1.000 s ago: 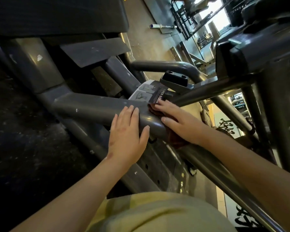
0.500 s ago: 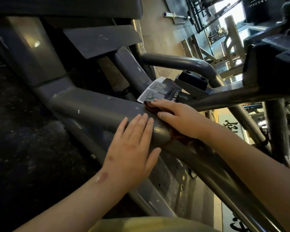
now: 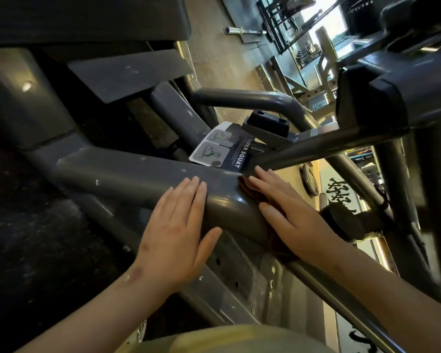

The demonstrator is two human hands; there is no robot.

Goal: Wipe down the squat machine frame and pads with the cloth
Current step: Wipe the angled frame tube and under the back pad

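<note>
Head view looks down along the squat machine's main frame tube, a thick grey bar whose long axis runs from the upper left to the lower right, toward the person. The right hand lies flat with straight fingers on the far flank of that tube and presses the cloth against the metal. It grips nothing; a reddish-brown edge of fabric shows just past the fingertips, and more of it appears dark under the palm. The cloth sits right at the joint where a thinner tube branches off, just below the "SUPER SQUAT" label.

The left hand is also released. It lies palm down with fingers together on the near flank of the same tube, with no cloth under it, seemingly as a brace.

The relation that matters is the cloth's place on the bar. The long run toward the upper left lies beyond the left hand, and the black pad sits further up that way. The stroke probably has to follow the tube's axis, and only the right hand carries the cloth. A pass up the bar would likely need the left hand lifted clear or the cloth handed across.
</note>
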